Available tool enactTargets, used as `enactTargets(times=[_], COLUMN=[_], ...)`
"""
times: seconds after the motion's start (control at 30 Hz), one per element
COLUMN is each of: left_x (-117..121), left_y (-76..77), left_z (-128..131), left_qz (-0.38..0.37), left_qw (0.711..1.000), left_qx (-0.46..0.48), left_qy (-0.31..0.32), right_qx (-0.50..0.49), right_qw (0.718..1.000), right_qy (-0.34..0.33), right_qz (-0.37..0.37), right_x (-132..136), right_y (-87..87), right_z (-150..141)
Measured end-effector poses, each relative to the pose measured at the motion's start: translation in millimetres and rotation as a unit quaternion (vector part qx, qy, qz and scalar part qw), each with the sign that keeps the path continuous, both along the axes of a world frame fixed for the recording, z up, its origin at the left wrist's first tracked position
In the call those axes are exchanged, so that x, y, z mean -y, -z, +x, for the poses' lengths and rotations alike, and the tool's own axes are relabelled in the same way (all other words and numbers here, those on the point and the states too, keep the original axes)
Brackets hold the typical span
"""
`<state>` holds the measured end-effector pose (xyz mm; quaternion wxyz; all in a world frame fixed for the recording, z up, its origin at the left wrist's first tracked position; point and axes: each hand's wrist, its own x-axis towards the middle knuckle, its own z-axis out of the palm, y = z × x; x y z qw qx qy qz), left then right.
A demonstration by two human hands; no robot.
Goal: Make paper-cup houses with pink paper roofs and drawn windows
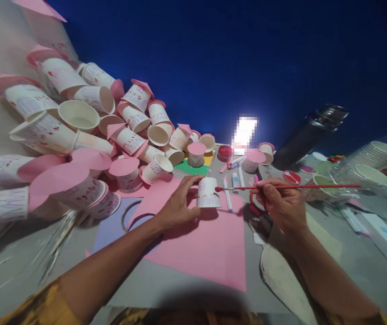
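Left hand: my left hand [179,201] is grasping the white cup [208,193] by its left side, fingers curved.
Right hand: my right hand [281,203] is pinching the red-handled brush [318,186], its red tip pointing left.
Cup: sitting wide rim down over the pink sheet [213,253]; brush tip lying at its right side, contact hard to tell.
Surface: grey table [135,286] is carrying the pink sheet, which is partly covering a purple sheet [110,225] on the left.
Left: a pile of decorated cups [134,117] with pink paper pieces is spreading from near to far.
Far: red paint pot [225,152] is standing right of a green sheet [193,167].
Right: black flask [303,137] is leaning in view; stacked plain cups [371,158] are lying beyond my hand.
Room: deep blue backdrop [179,49] is rising behind; a bright rectangle [244,131] is glowing, pixelated.
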<state>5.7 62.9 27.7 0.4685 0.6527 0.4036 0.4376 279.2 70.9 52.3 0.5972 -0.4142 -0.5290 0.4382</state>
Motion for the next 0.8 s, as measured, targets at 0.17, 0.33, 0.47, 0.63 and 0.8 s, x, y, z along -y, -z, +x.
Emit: enactTargets(times=[0.17,0.33,0.47,0.63,0.8], left_x=[0.8,0.7,-0.1,-1.7,-1.3], left_y=[-2.7,-1.4,0.8,5.8,5.2], left_z=[1.5,0.7,-0.4,0.0,1.6], left_qz=[0.009,0.006,-0.020,-0.028,-0.054], left_qw=[1.000,1.000,0.999,0.998,0.994], left_qx=[-0.003,0.000,0.031,0.060,0.096], left_qy=[0.003,0.001,0.013,0.020,0.029], right_qx=[0.022,0.004,-0.029,-0.020,-0.010], right_qw=[1.000,1.000,1.000,1.000,1.000], right_qy=[-0.019,-0.004,0.000,-0.002,-0.014], right_qz=[-0.011,-0.005,-0.003,-0.012,-0.007], right_x=[2.3,0.5,-4.4,-5.1,-4.4], right_y=[-2.1,-3.9,-6.1,-8.7,-7.7], right_z=[-1.9,-3.7,0.5,0.2,1.0])
